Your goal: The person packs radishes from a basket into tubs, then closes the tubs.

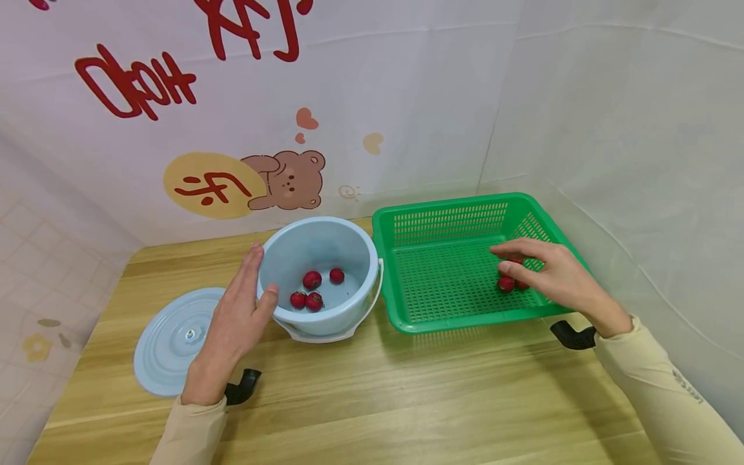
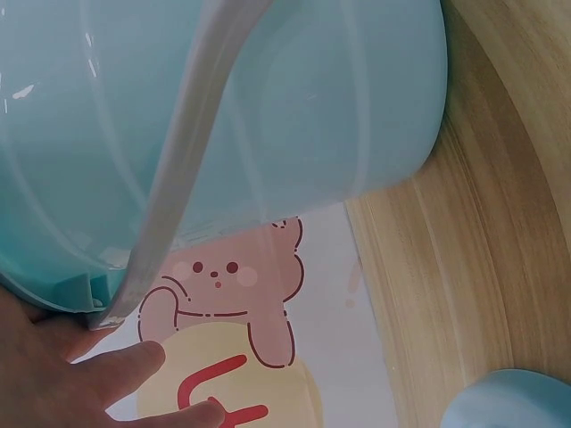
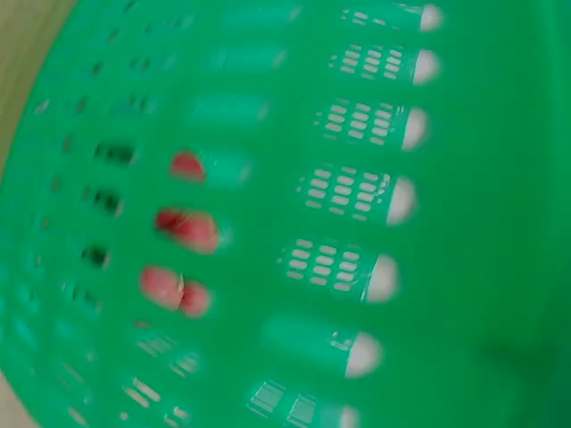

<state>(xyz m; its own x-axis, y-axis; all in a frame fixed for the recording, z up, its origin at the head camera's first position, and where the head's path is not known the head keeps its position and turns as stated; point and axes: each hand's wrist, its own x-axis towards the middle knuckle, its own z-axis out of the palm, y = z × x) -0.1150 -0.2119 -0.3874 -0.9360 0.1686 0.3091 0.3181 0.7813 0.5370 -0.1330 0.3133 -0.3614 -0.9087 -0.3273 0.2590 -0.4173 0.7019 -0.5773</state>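
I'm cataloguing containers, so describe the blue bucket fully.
The bucket is pale blue, round, glossy and plastic-looking, standing upright and uncovered on the wooden table. Its white handle hangs lowered along the near side. Four small red radishes lie on its floor. The left hand touches the rim's left side.
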